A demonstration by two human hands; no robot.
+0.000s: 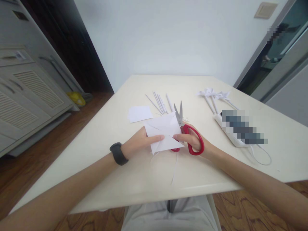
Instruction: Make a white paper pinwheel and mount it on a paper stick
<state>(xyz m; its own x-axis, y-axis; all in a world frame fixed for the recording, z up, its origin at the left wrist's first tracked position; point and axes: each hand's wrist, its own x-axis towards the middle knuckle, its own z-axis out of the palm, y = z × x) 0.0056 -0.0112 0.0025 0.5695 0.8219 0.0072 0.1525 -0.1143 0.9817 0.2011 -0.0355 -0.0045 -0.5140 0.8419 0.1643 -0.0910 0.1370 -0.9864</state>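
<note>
Both hands are above the middle of the white table, nearer its near edge than its far edge. Left hand, with a dark band at the wrist: thumb flat on a white paper square, fingers hidden beneath; the sheet is pinched along its left side. Right hand: thumb pressed on the sheet's right side, with the red-handled scissors held in the same hand, one loop round the base of the thumb. Blades parted, tips toward the far edge; part of a second red loop shows under the sheet. Slits run inward from the sheet's corners. Thin paper strip between the sheet and the table's near edge; small white bits just beside the blades. Toward the left edge, beyond the left hand: paper stack. Farther toward the far edge: several thin paper sticks and a thicker roll. Toward the far right corner: white folded-paper pinwheels on sticks. Nearer the right edge: a white case, partly masked by pixels, its cable looping on the tabletop.
</note>
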